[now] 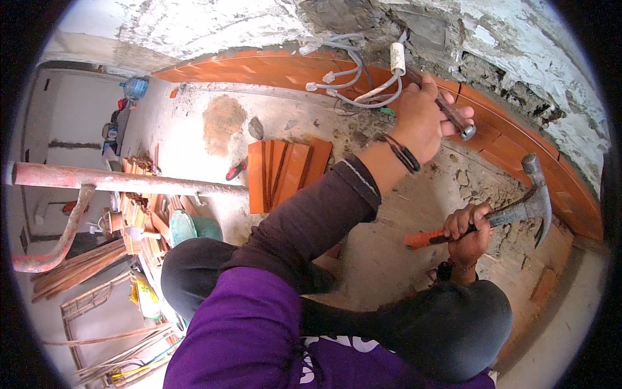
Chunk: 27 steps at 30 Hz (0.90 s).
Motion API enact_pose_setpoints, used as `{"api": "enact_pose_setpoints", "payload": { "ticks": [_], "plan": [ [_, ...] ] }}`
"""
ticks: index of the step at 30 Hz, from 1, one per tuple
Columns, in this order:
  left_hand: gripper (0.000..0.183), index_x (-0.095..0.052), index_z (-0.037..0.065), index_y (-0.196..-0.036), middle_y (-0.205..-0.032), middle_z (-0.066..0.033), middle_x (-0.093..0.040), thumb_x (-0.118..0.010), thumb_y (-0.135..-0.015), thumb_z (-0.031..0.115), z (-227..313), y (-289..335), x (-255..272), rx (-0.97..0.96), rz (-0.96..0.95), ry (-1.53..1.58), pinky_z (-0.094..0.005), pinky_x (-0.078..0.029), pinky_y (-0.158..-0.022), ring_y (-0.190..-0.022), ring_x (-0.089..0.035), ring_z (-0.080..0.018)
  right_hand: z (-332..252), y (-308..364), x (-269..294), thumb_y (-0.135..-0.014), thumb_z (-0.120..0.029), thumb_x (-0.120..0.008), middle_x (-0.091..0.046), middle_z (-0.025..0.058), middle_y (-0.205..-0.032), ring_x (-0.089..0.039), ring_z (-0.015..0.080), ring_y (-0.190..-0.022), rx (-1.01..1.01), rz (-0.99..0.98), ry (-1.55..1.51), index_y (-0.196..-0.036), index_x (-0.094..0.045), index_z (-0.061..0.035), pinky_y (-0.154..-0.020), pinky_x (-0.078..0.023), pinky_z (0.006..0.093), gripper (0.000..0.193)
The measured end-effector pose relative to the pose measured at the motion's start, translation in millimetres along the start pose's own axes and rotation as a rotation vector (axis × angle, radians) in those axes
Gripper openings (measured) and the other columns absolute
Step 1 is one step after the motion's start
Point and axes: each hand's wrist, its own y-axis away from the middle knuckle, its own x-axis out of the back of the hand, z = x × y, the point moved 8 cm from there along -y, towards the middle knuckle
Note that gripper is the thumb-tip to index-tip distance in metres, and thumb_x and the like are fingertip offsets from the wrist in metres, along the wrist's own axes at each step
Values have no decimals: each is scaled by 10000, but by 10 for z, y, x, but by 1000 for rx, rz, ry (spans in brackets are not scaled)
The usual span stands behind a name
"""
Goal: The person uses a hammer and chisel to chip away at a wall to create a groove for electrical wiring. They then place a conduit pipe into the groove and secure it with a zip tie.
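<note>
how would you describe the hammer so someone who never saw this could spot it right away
Start at the curved band of orange tiles under the broken plaster wall and follow it down to the right. Just inside it, the right hand holds the hammer level. Its orange grip and dark steel claw head set it apart from the slim metal chisel in the left hand higher up.

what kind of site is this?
Likely a building under renovation: chipped plaster wall with loose grey cables, stacked orange tiles, rusty scaffold pipe. Right hand holds a claw hammer.
</note>
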Motion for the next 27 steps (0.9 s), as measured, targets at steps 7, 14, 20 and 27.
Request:
{"api": "enact_pose_setpoints", "payload": {
  "ticks": [7,14,20,27],
  "plan": [
    [286,-392,59,-960,-899,-85,-453,-345,-990,339,12,9,35,-2,28,-16,-527,-552,-744,-882,-620,-376,-149,22,-132,-900,-177,-404,-359,12,-534,-350,125,-400,156,-97,10,-758,-362,-127,-421,-383,306,156],
    [318,-404,50,-962,-885,-77,-457,-336,-988,360,81,17,78,26,-16,-39,-506,-543,-774,-917,-621,-365,-142,39,-265,-886,-168,-418,-380,19,-541,-370,129,-411,249,-151,-39,-762,-390,-118,-429,-391,310,137],
    [262,-399,34,-910,-872,-105,-481,-287,-1006,251,312,-132,273,-45,55,113,-497,-541,-756,-865,-623,-350,586,4,-255,-852,-117,-466,-386,23,-527,-363,127,-392,-325,17,355,-762,-427,-71,-388,-360,291,108],
    [287,-419,47,-868,-857,-158,-588,-341,-990,294,97,88,390,-48,127,-27,-412,-542,-731,-743,-614,-263,473,137,-71,-845,-116,-486,-382,31,-511,-365,126,-384,-143,37,257,-732,-417,-69,-379,-362,298,141]
  ]
}}
